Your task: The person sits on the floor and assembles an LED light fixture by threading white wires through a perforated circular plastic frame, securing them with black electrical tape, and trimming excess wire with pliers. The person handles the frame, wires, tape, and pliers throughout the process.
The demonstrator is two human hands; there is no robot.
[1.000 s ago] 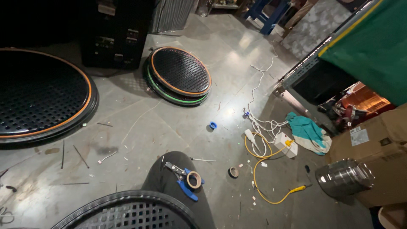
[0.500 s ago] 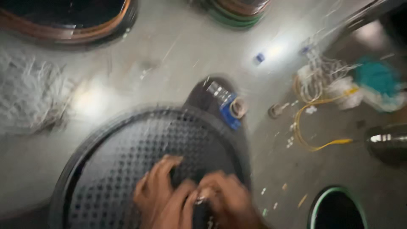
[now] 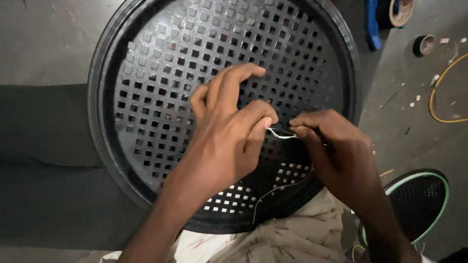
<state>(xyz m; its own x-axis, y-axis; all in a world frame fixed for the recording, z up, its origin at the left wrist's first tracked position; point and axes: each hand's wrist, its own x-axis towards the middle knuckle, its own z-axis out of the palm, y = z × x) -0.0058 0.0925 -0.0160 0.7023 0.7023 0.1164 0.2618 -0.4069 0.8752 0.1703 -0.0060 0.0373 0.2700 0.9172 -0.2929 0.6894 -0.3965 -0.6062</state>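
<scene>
Black metal makes the big round grille that lies on the person's lap, full of small square holes, with a smooth raised rim around it. Both hands are above its middle. The left hand has its grip closed on one end of a thin white wire, pinched between thumb and forefinger, while the other fingers are spread and lifted over the holes. The right hand has its grip closed on the other end of the same wire, the fingertips pressed together just beside the left thumb. The wire is short and a little bent, stretched between the two hands, very close to the surface of the grille; I cannot tell if it goes through a hole. A thin dark line runs from under the hands down to the near rim. On the grey floor to the right are a roll of tape beside a blue tool, a small black roll, a yellow cable and a smaller round grille with a green rim
</scene>
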